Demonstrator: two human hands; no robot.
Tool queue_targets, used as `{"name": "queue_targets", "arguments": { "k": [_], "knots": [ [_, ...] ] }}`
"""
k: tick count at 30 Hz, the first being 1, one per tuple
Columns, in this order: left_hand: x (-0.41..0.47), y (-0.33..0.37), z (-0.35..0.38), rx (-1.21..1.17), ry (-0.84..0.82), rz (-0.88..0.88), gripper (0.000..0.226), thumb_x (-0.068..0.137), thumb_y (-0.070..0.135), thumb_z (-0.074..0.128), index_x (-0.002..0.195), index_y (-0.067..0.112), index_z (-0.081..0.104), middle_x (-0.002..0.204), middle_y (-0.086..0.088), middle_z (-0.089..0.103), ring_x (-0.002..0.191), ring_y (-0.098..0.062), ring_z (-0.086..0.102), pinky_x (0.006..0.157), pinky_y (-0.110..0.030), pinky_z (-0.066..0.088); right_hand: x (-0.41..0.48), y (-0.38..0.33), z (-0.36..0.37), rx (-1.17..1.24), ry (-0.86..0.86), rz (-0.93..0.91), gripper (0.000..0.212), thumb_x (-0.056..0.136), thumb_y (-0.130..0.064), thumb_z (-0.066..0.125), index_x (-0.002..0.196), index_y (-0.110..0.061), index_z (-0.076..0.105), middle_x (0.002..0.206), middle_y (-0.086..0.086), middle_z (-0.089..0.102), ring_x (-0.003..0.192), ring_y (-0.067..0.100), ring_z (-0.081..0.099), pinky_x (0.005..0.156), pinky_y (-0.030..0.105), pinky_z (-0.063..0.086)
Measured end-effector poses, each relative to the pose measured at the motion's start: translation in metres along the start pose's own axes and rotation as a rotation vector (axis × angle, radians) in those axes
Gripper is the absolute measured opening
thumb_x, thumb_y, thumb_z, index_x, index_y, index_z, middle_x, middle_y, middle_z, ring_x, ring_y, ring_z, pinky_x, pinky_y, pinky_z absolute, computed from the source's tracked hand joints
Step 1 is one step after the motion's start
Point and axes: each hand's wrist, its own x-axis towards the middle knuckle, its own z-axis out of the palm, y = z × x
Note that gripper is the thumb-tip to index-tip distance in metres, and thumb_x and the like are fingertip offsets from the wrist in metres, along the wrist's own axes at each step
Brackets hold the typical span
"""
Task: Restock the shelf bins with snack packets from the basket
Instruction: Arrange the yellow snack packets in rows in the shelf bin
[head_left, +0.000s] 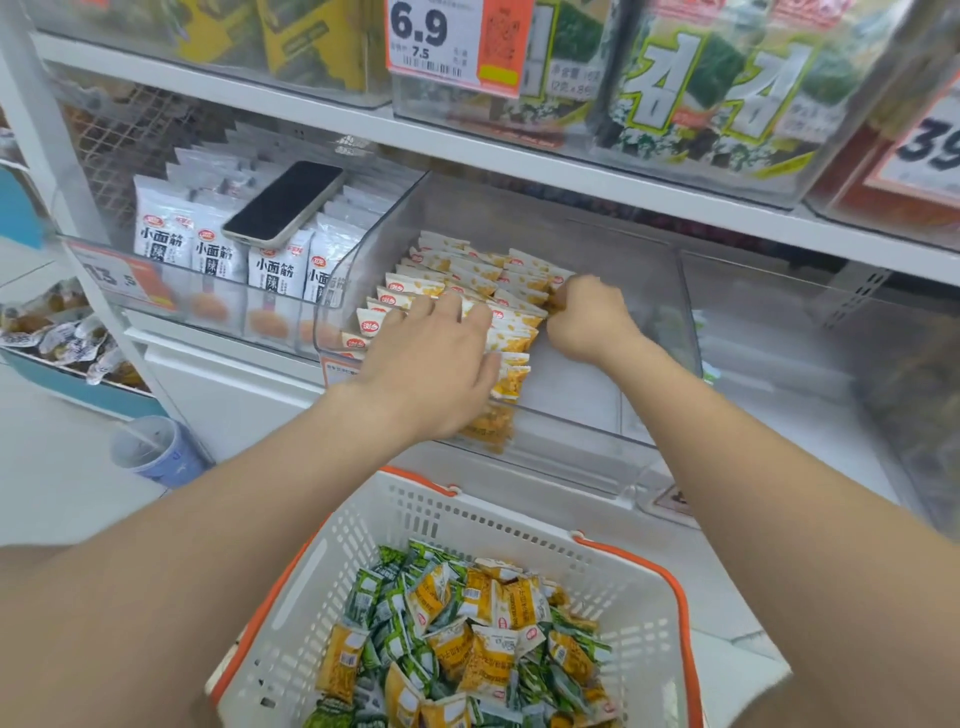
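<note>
Several wrapped snacks (57, 338): heaped in a teal tray (78, 389) at the far left, low beside the shelf unit.
Cup (156, 452): blue, with a lid and straw, on the floor by the shelf's white upright.
White packs (171, 234): upright in rows in the left clear bin, black print facing out.
Phone (285, 205): lies face up and tilted across the tops of the white packs, screen dark.
Price tag (441, 41): hangs on the upper shelf and reads 6.9.
Bin (597, 249): clear, middle of the shelf. Its left half is stocked and its right half is bare.
Yellow packs (467, 275): stand in tight overlapping rows in the bin's left half, and a few at the front lean toward the bin's front wall.
Left hand (431, 364): palm down, fingers spread and straight, pressing on the front rows of yellow packs.
Right hand (587, 322): fingers curled into a loose fist at the right end of the rows, fingertips pinching the edge of a yellow pack there.
Basket (623, 561): white mesh with orange handles, below the bin between the forearms.
Mixed packs (467, 623): green and yellow ones lie jumbled in the bottom of the basket.
Seaweed bags (727, 93): large and green, in clear bins on the upper shelf at the right.
</note>
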Motion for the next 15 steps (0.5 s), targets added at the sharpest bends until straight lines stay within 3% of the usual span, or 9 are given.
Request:
{"name": "queue_targets", "arguments": {
  "k": [2,4,6,7,9,11,13,15],
  "knots": [
    [-0.010,0.009,-0.008,-0.040,0.168,-0.018,0.030,0.102,0.036,0.042,0.117,0.013,0.055,0.116,-0.014,0.056,0.110,-0.037,0.054,0.080,-0.044,0.045,-0.027,-0.003,-0.005,0.061,0.193,-0.120,0.035,0.084,-0.003,0.048,0.113,-0.009,0.067,0.111,0.016,0.067,0.101,0.039,0.062,0.084,0.039,0.053],
    [-0.020,0.018,-0.015,-0.090,0.274,-0.112,0.023,0.097,0.034,0.047,0.093,0.014,0.057,0.094,-0.014,0.058,0.090,-0.037,0.056,0.066,-0.037,0.036,-0.064,-0.009,-0.008,0.116,0.364,-0.311,0.036,0.081,-0.002,0.049,0.111,-0.015,0.064,0.106,0.008,0.066,0.099,0.032,0.062,0.082,0.041,0.051],
    [-0.032,0.022,-0.017,-0.096,0.197,-0.226,0.029,0.094,0.038,0.050,0.076,0.016,0.052,0.077,-0.009,0.049,0.076,-0.035,0.051,0.062,-0.035,0.035,-0.104,-0.014,-0.008,0.147,0.406,-0.493,0.027,0.078,-0.008,0.051,0.100,-0.020,0.059,0.096,0.001,0.063,0.090,0.028,0.060,0.075,0.042,0.049],
    [-0.038,0.022,-0.014,-0.089,0.114,-0.254,0.029,0.093,0.041,0.051,0.077,0.016,0.054,0.077,-0.008,0.048,0.077,-0.037,0.054,0.063,-0.035,0.037,-0.123,-0.016,-0.006,0.127,0.378,-0.553,0.022,0.077,-0.013,0.051,0.096,-0.022,0.057,0.094,0.000,0.063,0.087,0.029,0.060,0.072,0.042,0.050],
    [-0.048,0.020,-0.003,-0.088,-0.105,-0.269,0.030,0.093,0.045,0.053,0.085,0.017,0.061,0.088,-0.009,0.056,0.088,-0.038,0.063,0.069,-0.035,0.043,-0.153,-0.017,0.002,-0.012,0.215,-0.593,0.013,0.080,-0.020,0.052,0.092,-0.023,0.058,0.092,0.003,0.066,0.084,0.032,0.063,0.064,0.039,0.050],
    [-0.057,0.015,0.010,-0.059,-0.384,-0.247,0.033,0.093,0.043,0.056,0.077,0.014,0.058,0.090,-0.009,0.064,0.083,-0.033,0.063,0.072,-0.036,0.048,-0.169,-0.012,0.016,-0.207,-0.064,-0.554,0.012,0.085,-0.022,0.054,0.092,-0.019,0.063,0.092,0.008,0.067,0.083,0.035,0.064,0.062,0.035,0.049],
    [-0.063,0.011,0.024,-0.024,-0.616,-0.235,0.032,0.093,0.032,0.058,0.067,0.013,0.056,0.071,-0.006,0.064,0.069,-0.026,0.063,0.072,-0.035,0.054,-0.181,-0.004,0.031,-0.356,-0.424,-0.547,0.017,0.090,-0.023,0.054,0.098,-0.015,0.067,0.096,0.010,0.065,0.080,0.032,0.065,0.064,0.036,0.055],
    [-0.068,0.013,0.039,0.000,-0.736,-0.215,0.029,0.093,0.023,0.058,0.066,0.015,0.055,0.062,-0.004,0.060,0.060,-0.020,0.061,0.075,-0.035,0.057,-0.191,0.004,0.045,-0.464,-0.682,-0.550,0.014,0.093,-0.019,0.053,0.091,-0.013,0.065,0.092,0.008,0.062,0.071,0.026,0.062,0.060,0.033,0.054]
  ]
}}
